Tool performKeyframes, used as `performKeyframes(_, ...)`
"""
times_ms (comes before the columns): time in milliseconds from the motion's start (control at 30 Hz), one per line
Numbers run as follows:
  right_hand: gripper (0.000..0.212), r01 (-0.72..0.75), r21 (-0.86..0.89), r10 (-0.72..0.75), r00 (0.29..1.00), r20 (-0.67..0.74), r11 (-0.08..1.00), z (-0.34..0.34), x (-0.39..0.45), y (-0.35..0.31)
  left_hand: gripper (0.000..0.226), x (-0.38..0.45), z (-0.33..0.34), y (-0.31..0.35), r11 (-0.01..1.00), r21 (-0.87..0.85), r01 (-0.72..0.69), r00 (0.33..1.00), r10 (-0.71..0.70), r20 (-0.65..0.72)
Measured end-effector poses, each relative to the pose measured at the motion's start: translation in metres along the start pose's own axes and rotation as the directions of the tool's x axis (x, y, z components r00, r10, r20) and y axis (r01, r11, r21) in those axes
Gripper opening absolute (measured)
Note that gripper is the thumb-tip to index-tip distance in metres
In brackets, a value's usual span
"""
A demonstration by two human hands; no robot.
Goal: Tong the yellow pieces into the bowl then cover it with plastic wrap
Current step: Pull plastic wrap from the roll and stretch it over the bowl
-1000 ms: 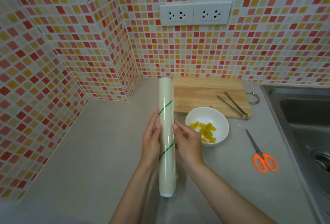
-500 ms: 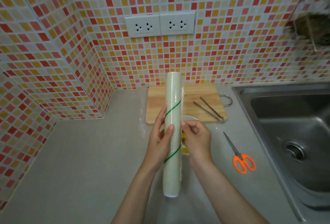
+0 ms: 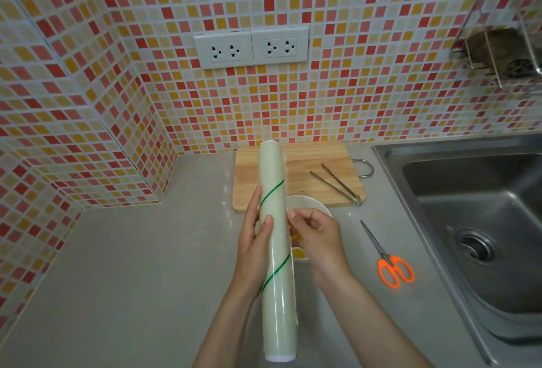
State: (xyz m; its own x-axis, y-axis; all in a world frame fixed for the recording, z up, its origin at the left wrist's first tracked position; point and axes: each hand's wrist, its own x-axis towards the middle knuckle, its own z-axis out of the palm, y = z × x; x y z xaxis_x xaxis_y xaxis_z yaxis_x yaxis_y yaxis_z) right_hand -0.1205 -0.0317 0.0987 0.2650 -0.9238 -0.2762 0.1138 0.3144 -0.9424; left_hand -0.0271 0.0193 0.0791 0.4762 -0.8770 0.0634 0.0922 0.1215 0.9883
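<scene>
A long roll of plastic wrap (image 3: 277,279) with a green spiral line is held lengthwise above the counter. My left hand (image 3: 253,238) grips its left side, thumb on top. On the roll's right side my right hand (image 3: 318,238) has its fingertips pinched at the loose film edge. Under the hands sits the white bowl (image 3: 305,204), mostly hidden. A few yellow pieces (image 3: 299,252) show between roll and right hand. Metal tongs (image 3: 337,184) lie on the wooden cutting board (image 3: 319,159).
Orange-handled scissors (image 3: 391,266) lie on the grey counter right of the bowl. A steel sink (image 3: 481,221) fills the right side. Tiled walls close the back and left, with wall sockets (image 3: 250,47) above the board and a wire rack (image 3: 504,53) at upper right.
The roll and both hands have shifted right over the bowl, hiding most of it. My right fingertips have closed into a pinch at the roll's edge. The view has turned toward the sink.
</scene>
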Motion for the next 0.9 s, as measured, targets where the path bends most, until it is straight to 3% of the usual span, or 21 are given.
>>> performKeyframes(200, 0.013, -0.017, -0.031, 0.018, 0.999, 0.049, 0.999, -0.007, -0.001, -0.006, 0.049, -0.004, 0.0, 0.002, 0.999, 0.023, -0.031, 0.999, 0.03, 0.025)
performKeyframes(433, 0.016, -0.008, -0.245, 0.05, 0.985, 0.165, 0.969, -0.009, -0.004, -0.005, 0.05, -0.008, 0.001, 0.002, 0.999, 0.011, -0.044, 0.997, 0.043, 0.067)
performKeyframes(633, 0.018, -0.043, -0.099, 0.059, 0.985, 0.165, 0.994, -0.015, -0.006, -0.006, 0.047, -0.005, -0.001, -0.003, 0.998, -0.003, -0.059, 0.998, 0.059, 0.006)
performKeyframes(900, 0.012, -0.026, -0.157, 0.059, 0.976, 0.21, 0.987, -0.026, -0.02, 0.007, 0.047, 0.004, -0.005, -0.005, 0.999, 0.004, -0.038, 0.999, 0.038, -0.034)
